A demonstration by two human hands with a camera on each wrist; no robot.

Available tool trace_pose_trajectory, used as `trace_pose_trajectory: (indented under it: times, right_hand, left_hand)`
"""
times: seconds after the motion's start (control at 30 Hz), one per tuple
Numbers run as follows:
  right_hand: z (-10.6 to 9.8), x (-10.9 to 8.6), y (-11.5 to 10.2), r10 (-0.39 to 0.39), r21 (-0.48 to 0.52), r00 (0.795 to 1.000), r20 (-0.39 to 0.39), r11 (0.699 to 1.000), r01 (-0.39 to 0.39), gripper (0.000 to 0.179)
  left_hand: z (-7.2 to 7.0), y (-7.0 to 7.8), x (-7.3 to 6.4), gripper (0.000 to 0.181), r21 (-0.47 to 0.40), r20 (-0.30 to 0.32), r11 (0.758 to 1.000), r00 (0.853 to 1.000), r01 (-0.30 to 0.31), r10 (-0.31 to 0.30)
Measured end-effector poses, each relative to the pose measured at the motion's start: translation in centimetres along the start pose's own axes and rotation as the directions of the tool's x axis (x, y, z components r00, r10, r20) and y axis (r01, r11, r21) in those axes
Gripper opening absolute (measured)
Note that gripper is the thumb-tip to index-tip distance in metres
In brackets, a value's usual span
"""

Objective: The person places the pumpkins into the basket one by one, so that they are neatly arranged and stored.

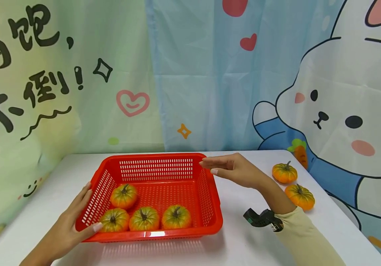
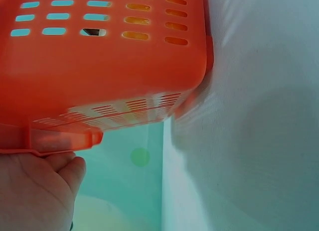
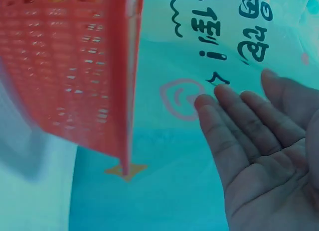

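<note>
The left hand, grip wide, touches the red perforated plastic basket; only the right-wrist view reveals the palm of the right hand, grip also wide.

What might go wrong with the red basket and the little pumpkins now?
The left hand touches the red basket, but the right hand is off it, so lifting now might tip it.

The four pumpkins inside sit mostly toward the front and left, so they could roll if it tilts.

The two pumpkins outside lie near the right forearm and the edge of the table; a bump might send one off.
</note>
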State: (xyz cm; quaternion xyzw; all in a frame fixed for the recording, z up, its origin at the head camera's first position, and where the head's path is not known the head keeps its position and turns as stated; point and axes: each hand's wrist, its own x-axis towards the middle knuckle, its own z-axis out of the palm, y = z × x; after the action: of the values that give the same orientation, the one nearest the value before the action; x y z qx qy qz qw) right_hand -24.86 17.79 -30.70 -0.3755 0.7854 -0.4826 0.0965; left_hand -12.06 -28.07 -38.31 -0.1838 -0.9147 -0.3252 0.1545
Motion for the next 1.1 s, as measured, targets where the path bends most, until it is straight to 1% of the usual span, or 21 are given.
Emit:
trace_pose_trajectory:
  times: [0.17,0.33,0.43,0.57,0.63,0.73,0.87,0.97,1.1]
  right_hand:
    - [-0.2,-1.5,0.8,0.014,0.019,1.0,-0.024,1.0,-0.014,0.045]
    - [-0.7,-3.4,1.6,0.053,0.015,0.996,-0.072,0.999,-0.052,0.046]
    - [-0.9,-4.6,2.1,0.081,0.022,0.994,-0.078,0.997,-0.079,0.045]
    - [-1.2,-6.0,3.0,0.097,0.025,0.992,-0.077,0.995,-0.095,0.044]
    - [-1.4,-6.7,3.5,0.097,0.024,0.99,-0.099,0.995,-0.095,0.043]
    - [-1.7,-7.6,3.9,0.102,0.022,0.983,-0.15,0.995,-0.1,0.042]
    - [-2.3,-8.8,3.9,0.124,-0.024,0.97,-0.207,0.991,-0.132,0.042]
    - [-2.8,-9.9,4.2,0.158,-0.063,0.955,-0.249,0.982,-0.179,0.042]
    - [-3.4,-11.3,4.9,0.161,-0.082,0.946,-0.283,0.978,-0.191,0.043]
  left_hand:
    - [0.1,0.0,0.0,0.093,-0.002,-0.001,1.0,1.0,0.014,-0.014]
    - [0.2,0.0,0.0,0.094,-0.002,0.001,1.0,1.0,0.019,-0.019]
    - [0.2,0.0,-0.1,0.093,0.008,0.007,1.0,1.0,0.03,-0.03]
    - [0.1,0.0,0.0,0.094,-0.006,0.001,1.0,1.0,0.01,-0.01]
    - [0.1,0.1,0.0,0.094,-0.015,-0.005,1.0,1.0,-0.001,0.001]
    - [0.1,0.1,0.0,0.093,-0.011,-0.001,1.0,1.0,0.005,-0.005]
    - [0.1,0.1,0.0,0.093,-0.012,0.004,1.0,1.0,0.017,-0.017]
    - [0.1,0.1,0.0,0.093,-0.024,-0.002,1.0,1.0,0.004,-0.004]
    - [0.1,0.0,0.0,0.093,-0.028,-0.005,1.0,1.0,-0.006,0.006]
